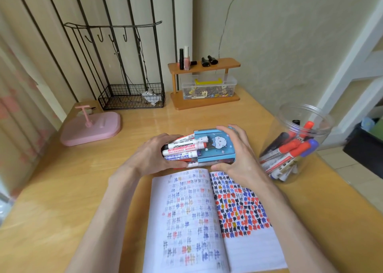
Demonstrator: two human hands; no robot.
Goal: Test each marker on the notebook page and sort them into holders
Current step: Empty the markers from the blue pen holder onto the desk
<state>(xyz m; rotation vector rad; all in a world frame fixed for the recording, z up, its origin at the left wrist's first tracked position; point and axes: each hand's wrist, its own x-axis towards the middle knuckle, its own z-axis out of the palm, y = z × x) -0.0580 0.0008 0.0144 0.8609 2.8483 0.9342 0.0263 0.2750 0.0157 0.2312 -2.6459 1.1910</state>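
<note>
Left hand (153, 155) grips markers (182, 150) | right hand (240, 154) grips blue holder (215, 149) | marker ends hidden

On your bench (51, 189), far left: one pink base (91, 127) with a T-post. Behind it: one black wire basket (132, 96) under a hooked rack. Back centre: one wooden shelf (228, 62), nail polish bottles (186, 59) on top, clear box (209, 88) of small clips beneath.
</note>
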